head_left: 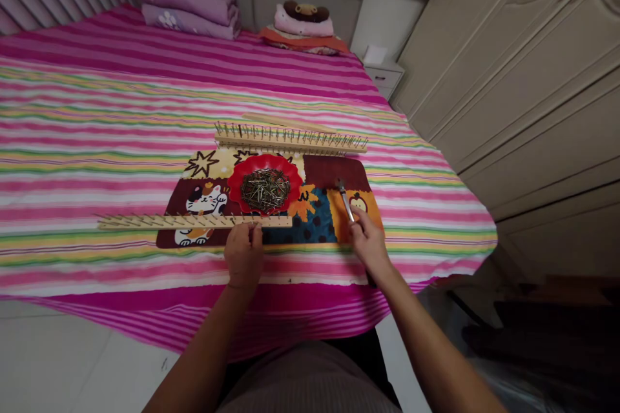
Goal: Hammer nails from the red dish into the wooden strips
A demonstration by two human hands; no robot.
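Observation:
A long wooden strip (159, 222) studded with nails lies across the near edge of a patterned mat (334, 174). My left hand (244, 254) is closed, its fingers pinched on the strip near its right end, perhaps on a nail too small to make out. My right hand (369, 242) grips the handle of a small hammer (345, 201), whose metal head points away over the mat. A red dish (236, 175) heaped with loose nails sits on the mat just behind the strip.
A second nailed wooden strip (290, 141) and a bare stick (285, 121) lie farther back on the striped bedspread (97, 129). Folded bedding (184, 3) and a plush toy (306, 11) sit at the headboard. A wardrobe (523, 64) stands at right, a nightstand (382, 74) beside it.

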